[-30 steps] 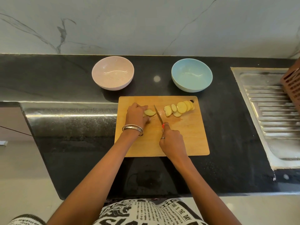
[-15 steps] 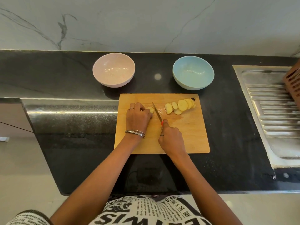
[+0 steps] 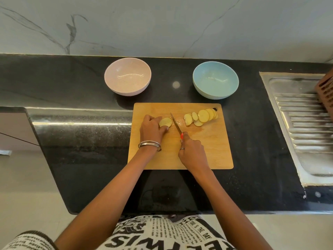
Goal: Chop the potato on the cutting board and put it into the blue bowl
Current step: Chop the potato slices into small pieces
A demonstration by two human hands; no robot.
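On the rectangular wooden cutting board [image 3: 207,150], the left hand [image 3: 151,129] clamps the uncut yellow potato piece [image 3: 165,122]. Just right, the right hand [image 3: 191,150] is closed around the red-handled steel knife [image 3: 176,126]. Cut slices [image 3: 201,117] lie farther right; the round blue bowl [image 3: 215,83] sits behind, holding nothing.

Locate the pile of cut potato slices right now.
In the head view, the pile of pale yellow potato slices lies at the far right corner of the wooden cutting board, just in front of the empty blue bowl, right of the knife blade.

Black counter [image 3: 261,150] (glossy), marble wall [image 3: 162,24]
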